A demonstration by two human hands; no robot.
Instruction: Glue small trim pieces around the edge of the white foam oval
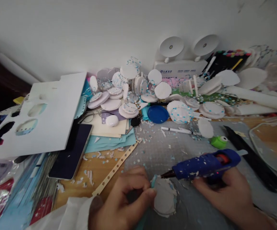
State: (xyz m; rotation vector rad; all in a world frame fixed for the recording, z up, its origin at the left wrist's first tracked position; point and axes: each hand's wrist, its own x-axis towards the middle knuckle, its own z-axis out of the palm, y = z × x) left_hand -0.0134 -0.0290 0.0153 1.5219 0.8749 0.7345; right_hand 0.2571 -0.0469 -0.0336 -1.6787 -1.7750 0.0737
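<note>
A blue hot glue gun [205, 164] is gripped in my right hand [231, 195], its dark nozzle pointing left. The nozzle tip is at the upper edge of a white round disc [164, 199] with a ragged, layered rim. On the disc's left side, my left hand [128, 199] pinches a light blue paper strip [153, 182] between thumb and fingers, against the rim. Part of that strip is hidden by the fingers. A thin, clear strand curves beside the disc on the right. Whether the nozzle touches the strip or the disc, I cannot tell.
A grey cutting mat [150, 153] with scraps lies underneath. Many white discs [162, 90] are piled behind it. A phone [71, 151] and a white board with holes [54, 124] are at left. On the right are a green frog-like figure [218, 141] and a black strip [255, 159].
</note>
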